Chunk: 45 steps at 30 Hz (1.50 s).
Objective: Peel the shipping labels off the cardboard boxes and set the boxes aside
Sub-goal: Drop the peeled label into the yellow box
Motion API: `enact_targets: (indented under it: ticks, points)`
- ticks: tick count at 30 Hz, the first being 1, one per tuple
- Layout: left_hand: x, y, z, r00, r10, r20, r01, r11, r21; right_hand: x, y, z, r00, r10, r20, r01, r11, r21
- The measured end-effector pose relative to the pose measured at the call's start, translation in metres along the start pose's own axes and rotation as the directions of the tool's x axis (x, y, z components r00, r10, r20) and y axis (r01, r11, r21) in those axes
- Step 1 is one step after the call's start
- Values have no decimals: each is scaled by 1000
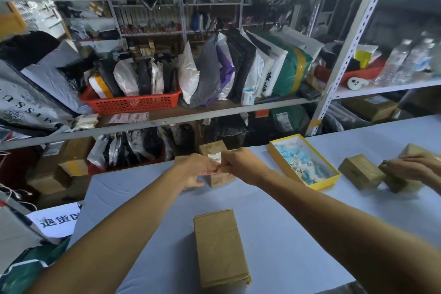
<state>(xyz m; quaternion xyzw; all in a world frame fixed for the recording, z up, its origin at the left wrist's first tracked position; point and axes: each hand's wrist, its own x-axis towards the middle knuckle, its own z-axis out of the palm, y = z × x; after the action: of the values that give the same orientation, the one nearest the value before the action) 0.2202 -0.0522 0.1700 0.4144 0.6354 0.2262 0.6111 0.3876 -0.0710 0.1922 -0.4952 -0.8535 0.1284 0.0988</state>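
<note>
Head view — both hands (220,168) pinch the box (216,162) label (214,157).

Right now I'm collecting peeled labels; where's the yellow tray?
In the head view, the yellow tray lies right of both hands, left of two small cardboard boxes.

A pale blue table (274,234) carries everything, its surface faintly creased. A plain cardboard box (220,248) lies on it near the front edge, and an upright cardboard box with a white label (214,162) stands at the far edge. To the right sit an open yellow tray of blue and white scraps (304,161), then two small brown boxes (360,170), just beside each other.
</note>
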Motion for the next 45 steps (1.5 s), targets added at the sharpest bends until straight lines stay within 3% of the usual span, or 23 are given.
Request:
enact_targets:
  ticks: [2, 6, 9, 14, 18, 23, 26, 32, 39, 45]
  points:
    - [11, 6, 19, 985, 119, -125, -95, 979, 180, 1, 20, -3, 998, 52, 26, -52, 999, 17]
    - [30, 12, 55, 883, 361, -300, -203, 870, 450, -13, 67, -6, 984, 175, 39, -172, 983, -60]
    - [44, 14, 77, 850, 483, -212, -263, 736, 624, -27, 107, -5, 947, 322, -7, -319, 937, -141]
    - [69, 20, 115, 834, 552, -15, -354, 556, 752, -46, 146, 2, 845, 535, -20, -531, 832, -159]
    - [89, 21, 146, 825, 555, 105, -410, 461, 787, -61, 164, 8, 771, 634, -51, -634, 759, -146]
    - [114, 30, 188, 800, 591, 101, -418, 429, 801, -83, 194, 4, 712, 697, -79, -700, 697, -154]
    - [124, 46, 217, 787, 591, 176, -459, 372, 807, -88, 218, -4, 692, 712, -114, -720, 674, -165]
    - [161, 92, 277, 746, 626, 228, -502, 303, 810, -78, 283, -12, 703, 699, -135, -711, 682, -173]
    - [220, 114, 337, 779, 579, 240, -463, 273, 843, -63, 356, -8, 730, 679, -79, -681, 714, -163]
    - [238, 116, 354, 849, 449, 279, -360, 105, 927, -56, 392, 0, 746, 665, -30, -658, 731, -182]
